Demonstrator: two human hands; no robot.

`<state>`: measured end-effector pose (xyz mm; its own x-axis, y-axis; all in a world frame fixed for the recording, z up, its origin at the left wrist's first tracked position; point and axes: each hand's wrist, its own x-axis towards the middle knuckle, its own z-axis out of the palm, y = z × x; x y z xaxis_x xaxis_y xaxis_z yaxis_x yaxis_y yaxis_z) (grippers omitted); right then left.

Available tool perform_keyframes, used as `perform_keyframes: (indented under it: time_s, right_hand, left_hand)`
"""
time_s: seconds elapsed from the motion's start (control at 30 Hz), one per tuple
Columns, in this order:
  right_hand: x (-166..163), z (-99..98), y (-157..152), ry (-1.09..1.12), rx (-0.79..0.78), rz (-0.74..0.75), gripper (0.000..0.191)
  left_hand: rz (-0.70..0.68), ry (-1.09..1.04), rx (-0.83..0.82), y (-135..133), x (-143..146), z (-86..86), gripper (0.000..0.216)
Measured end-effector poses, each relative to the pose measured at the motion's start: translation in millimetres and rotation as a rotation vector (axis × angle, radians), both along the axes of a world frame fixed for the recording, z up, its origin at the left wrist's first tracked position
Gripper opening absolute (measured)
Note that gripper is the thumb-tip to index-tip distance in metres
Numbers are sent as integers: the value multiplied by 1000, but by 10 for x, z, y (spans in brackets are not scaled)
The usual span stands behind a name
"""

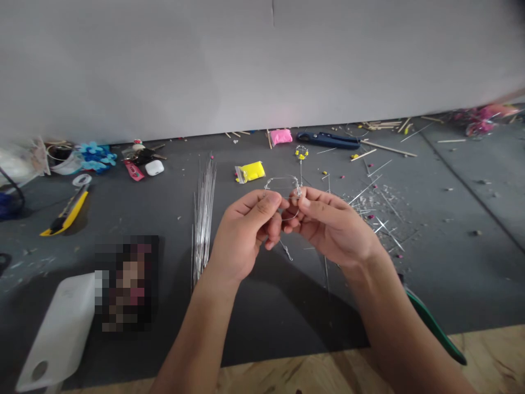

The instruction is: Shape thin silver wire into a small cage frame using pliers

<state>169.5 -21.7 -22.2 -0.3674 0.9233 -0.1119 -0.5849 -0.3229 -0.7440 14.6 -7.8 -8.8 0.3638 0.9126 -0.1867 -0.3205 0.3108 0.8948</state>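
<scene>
Silvery wire frame pinched in grip of left hand and right hand; red tag apparently lettered, unreadable.

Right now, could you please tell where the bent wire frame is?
The bent wire frame is near the head view's centre, held between the left hand and right hand, below and right of the yellow packet.

You are facing a pale grey wall, which is rising behind a dark tabletop bordering a mottled tan surface
</scene>
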Motion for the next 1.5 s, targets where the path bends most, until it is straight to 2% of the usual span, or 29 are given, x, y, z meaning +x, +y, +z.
perform_keyframes:
  time_s: [0.13, 0.37, 0.6, 0.7, 0.87, 0.93, 1.03, 1.13, 1.23, 1.37, 1.43, 1.5]
  right_hand:
    - [-17, -15, 18, -99, 15, -65, 11]
    - [-29, -5, 24, -307, 62, -231, 9]
    - [-4, 101, -49, -390, 169, -336, 10]
    - [51, 227, -140, -410, 219, -407, 19]
    - [269, 432, -332, -438, 265, -519, 36]
    - [414, 415, -438, -472, 278, -532, 36]
    - [685, 214, -660, -659, 268, -582, 31]
    - [898, -82, -943, -966, 133, -501, 22]
    - [879, -256, -1228, -1043, -2, -306, 19]
    - [514, -209, -1492, -835, 12, -163, 24]
    - [316, -155, -1556, -723, -6, -43, 23]
    - [173, -132, -1584, -667, 0, 14, 16]
  left_hand:
    - [40, 113, 84, 10, -2, -31, 21]
    - [256, 415, 333, 27, 20, -66, 18]
    - [368, 414, 495, -75, 24, -21, 22]
    - [360, 379, 472, -196, -20, -56, 21]
    - [176, 408, 290, -516, -125, -236, 23]
    - [138, 424, 237, -646, -160, -311, 23]
    - [126, 404, 175, -813, -208, -384, 23]
    - [112, 379, 136, -961, -254, -416, 25]
    - [15, 383, 135, -1109, -274, -422, 25]
    - [-157, 478, 219, -1286, -242, -382, 22]
    - [-207, 507, 257, -1349, -218, -354, 22]
    - [-226, 511, 287, -1400, -199, -340, 21]
